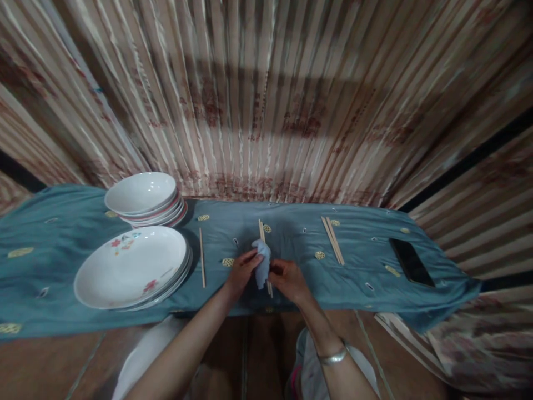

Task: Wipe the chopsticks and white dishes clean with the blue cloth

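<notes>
My left hand (245, 270) is closed on a pale blue cloth (262, 265), bunched up and wrapped round a pair of chopsticks (261, 228). The upper ends of the chopsticks show above the cloth and the lower ends below it. At the right side of the same bundle is my right hand (289, 279), with thumb and fingers pinched near the chopsticks' lower part. What exactly its fingertips grip is partly hidden. To the left lies a chopstick (202, 258) by itself. Several more chopsticks (332, 240) lie together on the right.
A stack of white bowls (144, 194) stands at the back left, with a stack of flowered plates (137, 272) in front. A black phone (411, 261) lies at the right end of the table's teal cloth (291, 222). A pleated curtain (266, 111) hangs close behind.
</notes>
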`<state>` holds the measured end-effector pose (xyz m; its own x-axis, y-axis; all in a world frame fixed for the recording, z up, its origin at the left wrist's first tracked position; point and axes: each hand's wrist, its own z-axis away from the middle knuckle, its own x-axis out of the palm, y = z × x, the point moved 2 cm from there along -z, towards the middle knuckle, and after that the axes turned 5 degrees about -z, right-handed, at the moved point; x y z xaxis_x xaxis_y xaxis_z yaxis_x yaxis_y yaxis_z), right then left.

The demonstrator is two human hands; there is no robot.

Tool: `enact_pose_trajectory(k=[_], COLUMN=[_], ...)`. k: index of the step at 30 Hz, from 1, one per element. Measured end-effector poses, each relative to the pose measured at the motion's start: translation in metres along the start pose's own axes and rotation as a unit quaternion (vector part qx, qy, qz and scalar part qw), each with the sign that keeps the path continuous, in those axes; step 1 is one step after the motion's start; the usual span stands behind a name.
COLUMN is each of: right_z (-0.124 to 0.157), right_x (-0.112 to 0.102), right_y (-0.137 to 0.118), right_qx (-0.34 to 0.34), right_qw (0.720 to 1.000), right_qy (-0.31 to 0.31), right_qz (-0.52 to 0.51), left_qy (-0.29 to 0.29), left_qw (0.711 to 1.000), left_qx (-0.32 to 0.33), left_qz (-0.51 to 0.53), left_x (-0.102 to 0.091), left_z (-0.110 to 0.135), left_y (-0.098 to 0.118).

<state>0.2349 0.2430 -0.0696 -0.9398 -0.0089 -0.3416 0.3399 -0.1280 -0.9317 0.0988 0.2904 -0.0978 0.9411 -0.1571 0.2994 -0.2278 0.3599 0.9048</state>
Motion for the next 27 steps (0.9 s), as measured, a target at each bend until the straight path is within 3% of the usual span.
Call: enact_pose_trajectory(k=[3,12,16,21,27], right_z=[0.000,-0.004,-0.004,-0.004,-0.004], right_x=[0.001,0.014,0.020,0.034,0.040], right_y=[0.003,0.020,0.024,0.030,0.025], right_qx=[0.001,-0.020,-0.035,0.018,0.045], right_qw=[1.000,0.997,0.988,0.966,0.957], right_qy=[0.005,-0.003,-0.037,-0.099,-0.125], right_qz=[-0.007,-0.069,-0.148,-0.239,-0.256], left_qy=[0.011,-0.033,-0.008,0.011,0.040], left_qw=[1.000,0.999,1.000,0.999,0.998], left_qx=[0.014,0.005,0.026,0.035,0.015], left_qz=[0.003,0.001,-0.006,-0.008,0.045], left_x=[0.001,0.005,0.005,0.004,-0.003], left_z=[-0.004,-0.006,-0.005,-0.003,-0.004], left_y=[-0.001,-0.006,-0.003,0.004,0.008])
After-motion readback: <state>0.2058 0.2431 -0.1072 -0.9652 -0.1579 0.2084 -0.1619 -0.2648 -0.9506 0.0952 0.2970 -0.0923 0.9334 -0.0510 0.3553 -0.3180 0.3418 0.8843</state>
